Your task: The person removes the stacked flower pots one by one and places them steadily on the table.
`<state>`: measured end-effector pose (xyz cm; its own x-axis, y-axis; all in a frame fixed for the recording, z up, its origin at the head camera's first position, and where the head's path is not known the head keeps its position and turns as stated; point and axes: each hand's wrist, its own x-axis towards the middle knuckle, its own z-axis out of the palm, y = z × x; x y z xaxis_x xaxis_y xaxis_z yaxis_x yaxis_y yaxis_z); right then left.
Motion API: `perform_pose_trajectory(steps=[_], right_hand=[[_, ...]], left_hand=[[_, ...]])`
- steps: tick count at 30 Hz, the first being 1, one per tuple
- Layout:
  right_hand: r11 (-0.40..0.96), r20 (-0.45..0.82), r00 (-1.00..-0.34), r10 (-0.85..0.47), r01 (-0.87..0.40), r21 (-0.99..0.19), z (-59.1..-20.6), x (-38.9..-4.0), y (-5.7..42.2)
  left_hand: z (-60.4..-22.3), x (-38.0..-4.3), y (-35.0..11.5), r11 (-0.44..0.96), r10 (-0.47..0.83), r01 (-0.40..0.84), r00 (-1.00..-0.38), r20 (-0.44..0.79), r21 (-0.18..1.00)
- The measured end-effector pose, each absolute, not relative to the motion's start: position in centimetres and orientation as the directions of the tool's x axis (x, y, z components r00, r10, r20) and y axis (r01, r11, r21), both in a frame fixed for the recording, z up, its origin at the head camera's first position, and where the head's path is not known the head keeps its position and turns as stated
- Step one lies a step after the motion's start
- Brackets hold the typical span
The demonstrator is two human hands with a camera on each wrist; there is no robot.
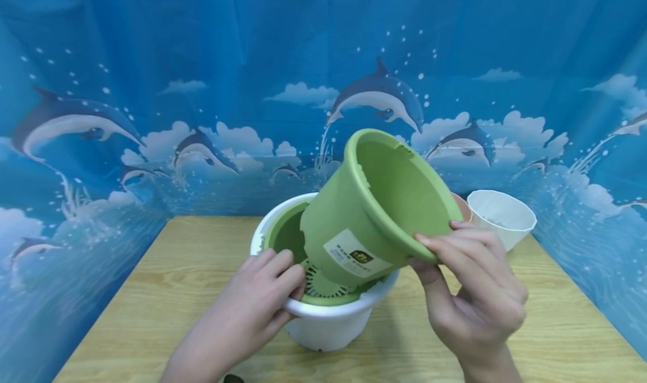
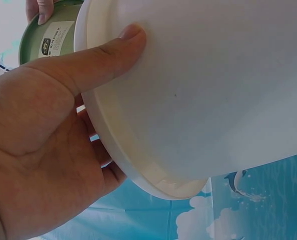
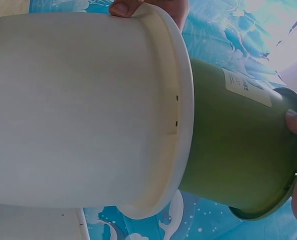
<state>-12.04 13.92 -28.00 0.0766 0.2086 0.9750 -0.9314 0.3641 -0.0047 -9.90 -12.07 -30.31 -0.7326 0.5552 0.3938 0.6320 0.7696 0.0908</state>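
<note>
A white plastic flowerpot stands on the table, with a green flowerpot nested inside it. My left hand grips the white pot's near-left rim; in the left wrist view its thumb presses the outer wall. A second green flowerpot, bearing a white label, leans to the right with its lower end inside the nested pot's mouth. Thumb and fingers of my right hand pinch this tilted pot's rim. The right wrist view shows the labelled green pot protruding past the white rim.
Behind my right hand stand another white pot and a partly hidden pinkish-brown pot. A small dark object shows at the wooden table's near edge. A blue dolphin-print curtain surrounds the table's back and sides.
</note>
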Motion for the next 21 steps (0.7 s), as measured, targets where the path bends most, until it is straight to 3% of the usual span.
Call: perform_pose_trajectory(steps=[21], right_hand=[[0.377, 0.936, 0.082, 0.343, -0.925, -0.056, -27.6, -12.3, 15.8]], left_hand=[[-30.2, -9.9, -11.9, 0.772, 0.554, 0.630, -0.732, 0.397, 0.086]])
